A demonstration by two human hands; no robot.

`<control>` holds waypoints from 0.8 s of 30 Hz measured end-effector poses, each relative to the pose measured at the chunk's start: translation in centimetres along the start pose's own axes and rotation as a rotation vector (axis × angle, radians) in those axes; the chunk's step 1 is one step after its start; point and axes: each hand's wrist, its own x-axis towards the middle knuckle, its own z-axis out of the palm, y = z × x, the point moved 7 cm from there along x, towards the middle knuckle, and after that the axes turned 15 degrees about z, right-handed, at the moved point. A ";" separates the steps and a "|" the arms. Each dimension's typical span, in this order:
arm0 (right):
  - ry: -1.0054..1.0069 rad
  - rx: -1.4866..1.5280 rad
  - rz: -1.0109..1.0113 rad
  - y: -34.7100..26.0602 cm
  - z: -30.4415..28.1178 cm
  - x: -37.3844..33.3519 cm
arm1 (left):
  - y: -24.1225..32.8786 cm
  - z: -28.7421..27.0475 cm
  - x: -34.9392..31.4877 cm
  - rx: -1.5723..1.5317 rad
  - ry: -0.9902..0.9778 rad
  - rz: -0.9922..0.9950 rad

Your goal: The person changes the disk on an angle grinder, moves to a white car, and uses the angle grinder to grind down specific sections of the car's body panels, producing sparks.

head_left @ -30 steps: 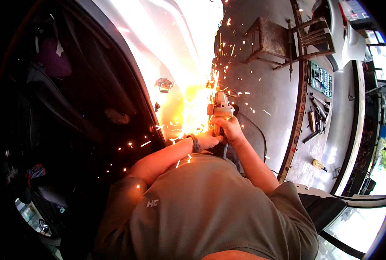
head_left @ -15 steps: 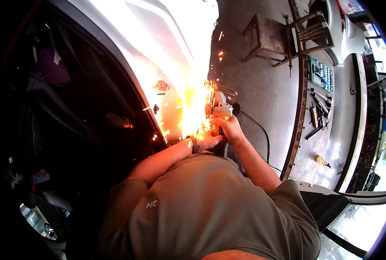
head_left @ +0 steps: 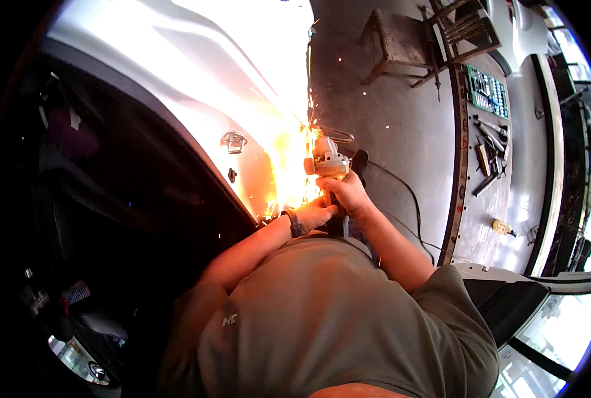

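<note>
The right hand (head_left: 350, 191) grips an angle grinder (head_left: 330, 159), the left hand (head_left: 314, 215) clasping it just nearer the body; sparks (head_left: 274, 199) blaze leftward of both, against white car bodywork (head_left: 209, 99).

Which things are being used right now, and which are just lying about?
Being used:
- grinder, throwing sparks
- left hand and right hand, both on it
- white car panel

Just lying about:
- wooden chair
- tool set
- loose tools
- small bottle

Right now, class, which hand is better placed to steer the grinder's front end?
Probably the right hand: it grips the grinder farther forward, while the left hand holds farther back.
</note>
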 end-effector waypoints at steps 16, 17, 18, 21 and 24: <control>0.050 -0.012 -0.072 0.1 -0.2 0.4 | -0.3 -0.5 -0.2 0.033 -0.028 -0.001; 0.046 -0.008 0.016 0.5 -0.3 0.3 | -0.4 -0.6 -0.3 0.020 -0.018 -0.016; 0.045 -0.006 0.017 0.8 -0.4 0.5 | -0.2 -0.5 -0.5 0.021 -0.017 -0.018; 0.051 -0.088 -0.034 0.6 -0.5 0.8 | 0.7 -0.6 -0.7 0.055 0.020 0.082; 0.024 -0.028 -0.048 0.0 -0.1 0.3 | -0.5 -0.7 -0.3 -0.021 -0.015 -0.021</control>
